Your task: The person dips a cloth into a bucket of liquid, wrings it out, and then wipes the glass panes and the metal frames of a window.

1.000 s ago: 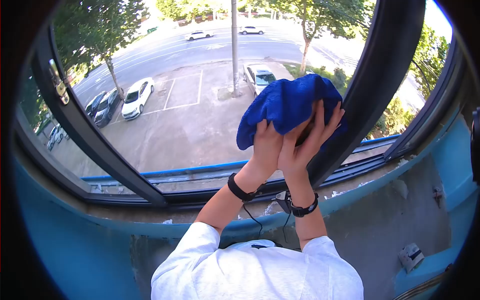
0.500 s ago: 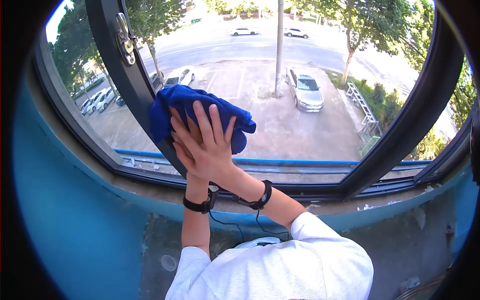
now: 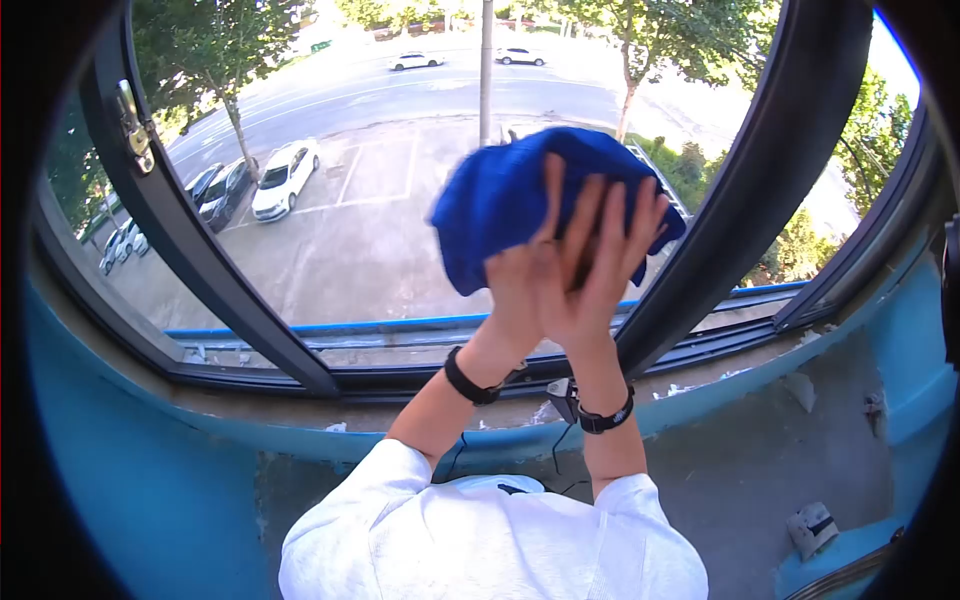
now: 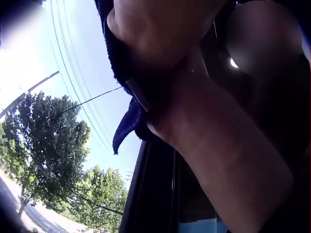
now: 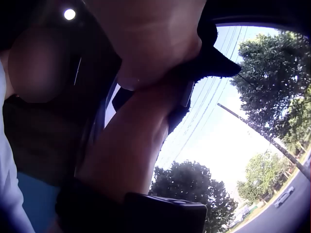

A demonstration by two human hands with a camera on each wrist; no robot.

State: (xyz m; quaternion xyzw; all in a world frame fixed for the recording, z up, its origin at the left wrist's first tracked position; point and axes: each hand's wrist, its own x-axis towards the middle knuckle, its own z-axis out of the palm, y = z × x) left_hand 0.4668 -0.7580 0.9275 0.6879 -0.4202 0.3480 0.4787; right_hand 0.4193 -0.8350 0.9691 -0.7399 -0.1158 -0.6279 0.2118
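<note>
Both hands lie against a blue cloth (image 3: 490, 200) held up at the window glass, near the dark frame post on the right. The right hand (image 3: 595, 270) presses with long, spread fingers on the cloth's right part. Beside it and partly overlapped, the left hand (image 3: 522, 285) presses the cloth's lower middle; some of its fingers are hidden. In the left wrist view, a corner of the cloth (image 4: 127, 124) hangs beside the hands in shadow. The right wrist view shows a dark cloth corner (image 5: 218, 63) sticking out beyond the hands.
A metal latch (image 3: 133, 127) sits on the left frame post. The sill (image 3: 400, 418) below has flaking paint, above a blue wall (image 3: 140, 430). A crumpled object (image 3: 812, 530) lies at lower right. Outside are parked cars (image 3: 286, 181), a pole and trees.
Since half a second ago, both hands and the cloth have moved right, from the left frame post to near the right one. The head view has shifted as well.
</note>
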